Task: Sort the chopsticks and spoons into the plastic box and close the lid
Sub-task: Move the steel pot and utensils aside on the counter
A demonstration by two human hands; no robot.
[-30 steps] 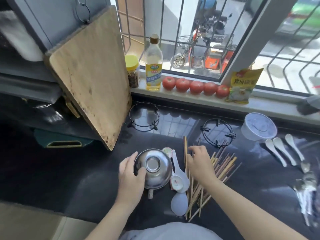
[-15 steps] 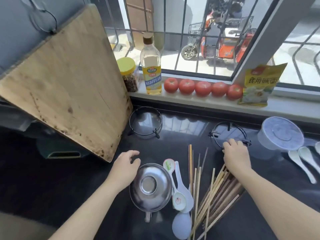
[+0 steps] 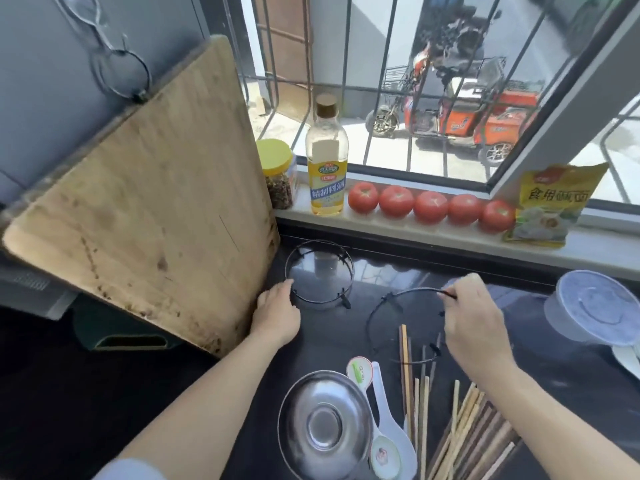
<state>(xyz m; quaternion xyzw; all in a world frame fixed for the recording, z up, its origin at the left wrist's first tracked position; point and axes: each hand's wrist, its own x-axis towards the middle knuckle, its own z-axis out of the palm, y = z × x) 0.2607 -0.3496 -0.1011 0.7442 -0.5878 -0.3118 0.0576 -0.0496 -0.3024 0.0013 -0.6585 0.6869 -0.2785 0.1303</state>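
Observation:
A heap of wooden chopsticks (image 3: pixel 460 427) lies on the dark counter at bottom right. Two white ceramic spoons (image 3: pixel 388 420) lie between them and an upturned steel bowl (image 3: pixel 325 424). The round plastic box (image 3: pixel 595 306) with its lid on stands at the right, another white spoon (image 3: pixel 627 358) just below it. My right hand (image 3: pixel 474 317) pinches the far rim of a black wire ring stand (image 3: pixel 381 306), whose near edge overlaps the chopstick tips. My left hand (image 3: pixel 277 313) touches the near-left rim of a second wire ring stand (image 3: pixel 318 271) with its fingertips.
A big wooden cutting board (image 3: pixel 149 202) leans at the left, close to my left hand. On the windowsill stand a yellow-lidded jar (image 3: pixel 277 174), an oil bottle (image 3: pixel 327 161), several tomatoes (image 3: pixel 431 206) and a yellow packet (image 3: pixel 550 206).
My left hand left the steel bowl and went forward to the left ring. My right hand left the chopsticks and took hold of the right ring. The camera tilted up.

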